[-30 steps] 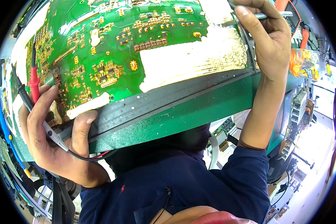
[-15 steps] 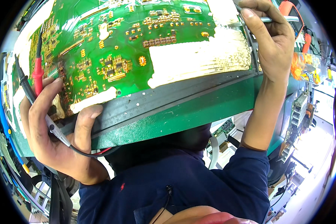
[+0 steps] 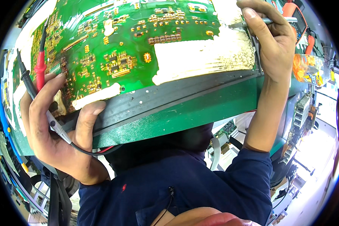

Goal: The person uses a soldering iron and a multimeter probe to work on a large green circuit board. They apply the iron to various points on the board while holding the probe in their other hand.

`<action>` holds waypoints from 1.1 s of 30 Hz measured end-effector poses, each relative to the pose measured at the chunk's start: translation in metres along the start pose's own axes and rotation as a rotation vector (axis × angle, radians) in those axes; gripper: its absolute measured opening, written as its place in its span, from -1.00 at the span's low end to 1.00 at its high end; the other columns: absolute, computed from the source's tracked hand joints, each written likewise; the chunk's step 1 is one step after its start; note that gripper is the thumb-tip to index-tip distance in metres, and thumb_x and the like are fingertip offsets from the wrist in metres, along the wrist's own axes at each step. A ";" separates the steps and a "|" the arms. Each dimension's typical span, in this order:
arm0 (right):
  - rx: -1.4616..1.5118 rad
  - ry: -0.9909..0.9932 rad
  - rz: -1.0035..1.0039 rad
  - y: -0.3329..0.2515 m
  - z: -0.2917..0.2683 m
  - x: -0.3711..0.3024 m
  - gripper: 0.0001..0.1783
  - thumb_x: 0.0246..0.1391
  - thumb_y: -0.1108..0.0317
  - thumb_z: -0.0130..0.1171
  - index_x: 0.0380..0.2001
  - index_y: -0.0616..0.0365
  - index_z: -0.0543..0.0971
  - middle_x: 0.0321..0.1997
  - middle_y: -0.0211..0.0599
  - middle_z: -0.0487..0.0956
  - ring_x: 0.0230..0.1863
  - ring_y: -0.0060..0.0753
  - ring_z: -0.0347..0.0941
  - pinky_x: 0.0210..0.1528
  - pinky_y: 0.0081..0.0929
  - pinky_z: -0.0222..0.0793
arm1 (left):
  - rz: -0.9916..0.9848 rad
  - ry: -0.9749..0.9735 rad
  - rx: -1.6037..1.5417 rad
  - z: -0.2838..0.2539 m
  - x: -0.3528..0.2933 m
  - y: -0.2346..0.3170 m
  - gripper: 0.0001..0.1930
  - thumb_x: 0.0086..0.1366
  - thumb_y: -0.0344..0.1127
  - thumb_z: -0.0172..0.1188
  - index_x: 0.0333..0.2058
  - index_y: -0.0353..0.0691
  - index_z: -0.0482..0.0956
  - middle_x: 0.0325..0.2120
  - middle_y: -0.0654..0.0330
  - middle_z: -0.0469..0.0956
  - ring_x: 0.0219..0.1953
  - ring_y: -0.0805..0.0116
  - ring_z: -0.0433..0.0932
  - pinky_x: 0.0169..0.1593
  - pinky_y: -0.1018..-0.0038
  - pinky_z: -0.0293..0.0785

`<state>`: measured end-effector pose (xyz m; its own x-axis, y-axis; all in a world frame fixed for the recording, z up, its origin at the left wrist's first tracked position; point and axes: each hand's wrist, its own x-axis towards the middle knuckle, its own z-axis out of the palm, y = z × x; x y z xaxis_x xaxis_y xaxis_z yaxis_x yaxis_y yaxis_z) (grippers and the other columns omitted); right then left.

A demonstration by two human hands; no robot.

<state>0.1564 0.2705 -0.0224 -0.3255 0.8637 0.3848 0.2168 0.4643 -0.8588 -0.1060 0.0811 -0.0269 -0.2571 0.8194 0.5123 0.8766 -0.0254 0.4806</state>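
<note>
A large green circuit board (image 3: 139, 81) fills the upper middle, with thick cream-white coating (image 3: 203, 60) over parts of it. My left hand (image 3: 60, 132) is closed at the board's lower left, fingers around a red test probe (image 3: 40, 69) and a black test probe (image 3: 27, 79), their tips pointing up over the board. Its thumb rests by the board's near edge. At the upper right my right hand (image 3: 272, 47) grips a slim silver-handled blade tool (image 3: 286, 19). The pointed tip reaches the white coating. Under the board lies a dark strip with ruler-like marks (image 3: 158, 96).
A green mat (image 3: 184, 117) covers the bench edge nearest me. Past my right hand are an orange-rimmed meter (image 3: 291, 9) and a clear bag of orange pieces (image 3: 309, 69). Blue cable (image 3: 3, 109) runs along the far left; electronic modules (image 3: 302, 109) stand at right.
The board has shifted slightly to the right and down, with the probes and left fingers moving along. More of the pointed tip now shows against the white coating.
</note>
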 end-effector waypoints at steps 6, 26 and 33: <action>-0.057 0.007 0.001 -0.004 -0.003 0.000 -0.84 0.15 0.44 0.23 -0.25 0.32 0.64 -0.46 -0.49 0.57 -0.47 -0.79 0.38 -0.41 -0.77 0.22 | 0.010 0.008 0.009 0.000 -0.001 -0.001 -0.48 0.00 -0.30 0.50 -0.06 -0.38 0.60 -0.10 0.01 0.58 0.04 0.14 0.55 0.19 0.32 0.38; -0.124 -0.072 0.049 0.005 -0.018 0.001 -0.72 0.20 0.37 0.25 -0.10 0.34 0.67 -0.56 -0.61 0.42 -0.54 -0.82 0.14 -0.48 -0.74 -0.04 | 0.004 0.033 -0.014 0.004 -0.002 0.000 -0.48 -0.01 -0.30 0.51 -0.06 -0.38 0.60 -0.11 0.02 0.57 0.02 0.15 0.56 0.16 0.34 0.41; -0.118 -0.087 0.039 0.008 -0.021 0.002 -0.72 0.20 0.35 0.27 -0.10 0.31 0.68 -0.54 -0.60 0.45 -0.54 -0.82 0.16 -0.49 -0.74 -0.03 | 0.005 0.035 -0.025 0.004 -0.002 -0.001 -0.47 0.00 -0.28 0.51 -0.06 -0.39 0.60 -0.11 0.02 0.57 0.03 0.14 0.55 0.17 0.33 0.41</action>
<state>0.1770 0.2801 -0.0209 -0.3925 0.8635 0.3168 0.3360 0.4552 -0.8245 -0.1052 0.0817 -0.0310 -0.2668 0.7988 0.5392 0.8674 -0.0447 0.4955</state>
